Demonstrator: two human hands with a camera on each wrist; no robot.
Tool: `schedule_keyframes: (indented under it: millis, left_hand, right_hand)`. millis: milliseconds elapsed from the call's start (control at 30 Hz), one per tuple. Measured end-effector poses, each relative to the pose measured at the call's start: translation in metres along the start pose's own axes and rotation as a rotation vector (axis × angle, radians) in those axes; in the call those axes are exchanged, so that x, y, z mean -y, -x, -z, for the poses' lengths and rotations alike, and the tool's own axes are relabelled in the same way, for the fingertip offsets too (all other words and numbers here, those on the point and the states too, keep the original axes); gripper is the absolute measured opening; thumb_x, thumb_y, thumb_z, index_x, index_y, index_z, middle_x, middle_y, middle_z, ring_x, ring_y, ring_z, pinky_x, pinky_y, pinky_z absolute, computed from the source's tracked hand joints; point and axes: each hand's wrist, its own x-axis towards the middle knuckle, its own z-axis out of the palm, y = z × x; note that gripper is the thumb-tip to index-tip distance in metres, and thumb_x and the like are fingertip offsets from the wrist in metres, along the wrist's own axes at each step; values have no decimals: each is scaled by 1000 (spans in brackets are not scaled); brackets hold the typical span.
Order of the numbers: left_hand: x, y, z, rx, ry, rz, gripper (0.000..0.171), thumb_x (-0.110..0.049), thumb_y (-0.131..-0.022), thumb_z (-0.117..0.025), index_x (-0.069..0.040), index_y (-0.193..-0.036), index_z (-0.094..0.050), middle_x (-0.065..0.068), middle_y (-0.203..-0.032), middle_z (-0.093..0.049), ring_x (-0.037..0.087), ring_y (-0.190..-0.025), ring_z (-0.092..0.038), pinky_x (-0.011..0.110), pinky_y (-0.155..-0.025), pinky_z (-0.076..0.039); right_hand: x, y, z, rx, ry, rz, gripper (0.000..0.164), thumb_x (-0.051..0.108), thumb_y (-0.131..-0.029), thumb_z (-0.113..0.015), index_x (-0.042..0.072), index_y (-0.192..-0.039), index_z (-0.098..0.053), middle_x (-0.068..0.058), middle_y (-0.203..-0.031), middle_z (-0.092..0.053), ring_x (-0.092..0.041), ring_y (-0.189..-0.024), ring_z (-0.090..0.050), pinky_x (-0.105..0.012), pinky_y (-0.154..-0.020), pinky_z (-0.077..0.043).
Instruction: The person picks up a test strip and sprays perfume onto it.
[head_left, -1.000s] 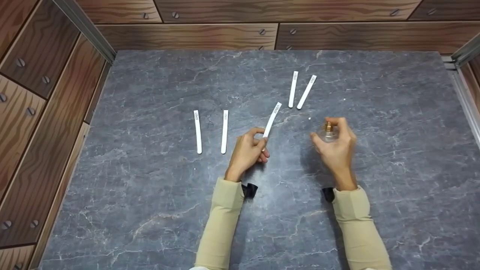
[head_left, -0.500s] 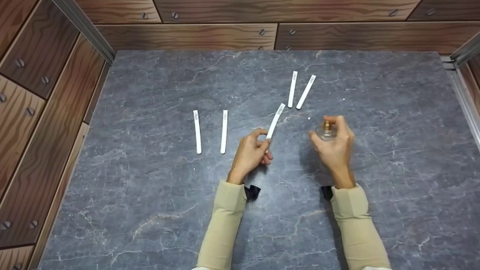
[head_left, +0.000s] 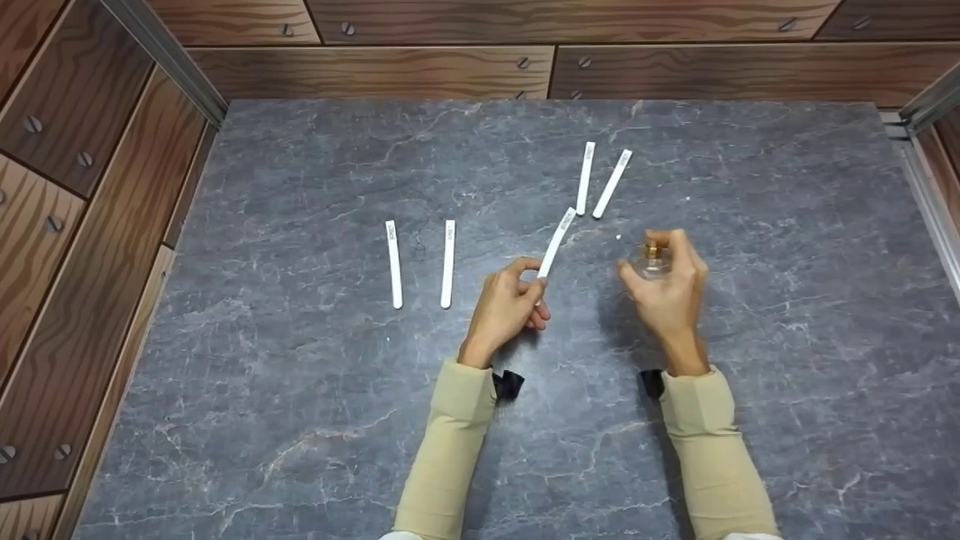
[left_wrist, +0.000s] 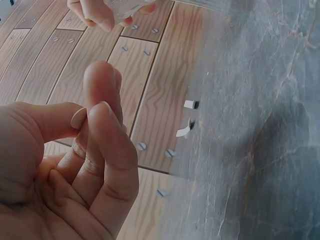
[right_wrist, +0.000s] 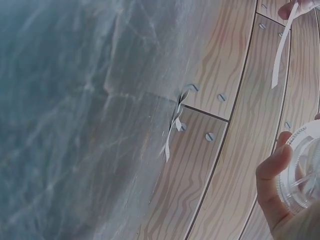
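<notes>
My left hand [head_left: 508,307] pinches the lower end of a white perfume test strip [head_left: 557,241] between thumb and fingers. The strip slants up and to the right, with small dark print at its far end. To the right of it, my right hand [head_left: 671,296] grips a clear glass perfume bottle [head_left: 655,265], index finger on the gold spray top [head_left: 651,247]. The round glass base [right_wrist: 298,175] faces the camera in the right wrist view. From the left wrist, only the strip's rounded end [left_wrist: 78,118] shows at the fingers; the rest is hidden.
Two more printed strips lie on the grey marbled table [head_left: 300,360] at the left, one [head_left: 394,264] beside another [head_left: 448,264]. Farther back lie another strip [head_left: 586,178] and a tilted one [head_left: 613,184]. Wood-patterned panels [head_left: 375,71] border the table.
My left hand has moved slightly to the right with its strip, closer to the bottle. The right hand has barely shifted and keeps its grip on the bottle.
</notes>
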Motion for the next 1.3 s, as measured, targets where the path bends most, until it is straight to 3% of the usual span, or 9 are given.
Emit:
schedule_keyframes:
  millis: [800,1300]
  left_hand:
    - [0,0,-2,2,-15,-23,28,0,-103,-55,9,-129,-59,8,-59,-65,11,-43,-59,52,-53,-59]
    - [-1,0,-2,-1,-9,-23,27,0,-102,-56,10,-128,-59,9,-58,-65,10,-42,-58,51,-51,-59]
  right_hand:
    - [-4,0,3,13,29,62,37,-10,-66,-80,-12,-97,-60,-28,-84,-64,-29,-75,-59,-19,-71,-44]
    - [-3,0,2,9,30,23,36,-15,-65,-78,-12,-95,-59,-27,-82,-63,-29,-73,-57,-20,-69,-43]
